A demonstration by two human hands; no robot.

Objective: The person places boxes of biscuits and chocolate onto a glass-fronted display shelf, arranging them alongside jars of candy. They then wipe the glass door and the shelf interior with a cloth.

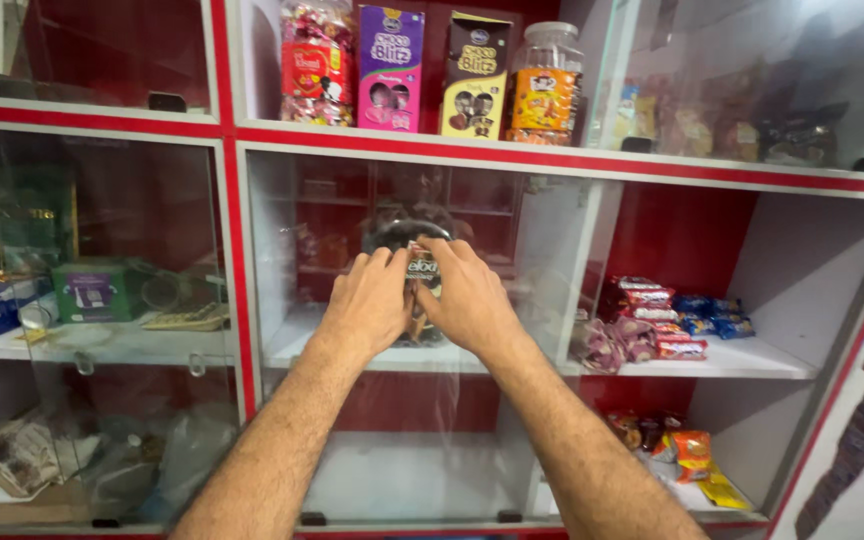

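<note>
Both hands reach into the middle shelf (352,355) of a red-and-white cabinet, the left hand (367,305) and right hand (472,300) cupped in a closed grip round a clear jar (414,240) with a dark lid and a label showing between the thumbs. Right of the grip, on the same shelf level, lie red and blue snack packets (667,320), and left of it, behind glass, sits a green box (92,290). Above the grip stand a pink carton (390,65), a yellow-brown carton (475,75) and a clear tub (545,85) with an orange label.
</note>
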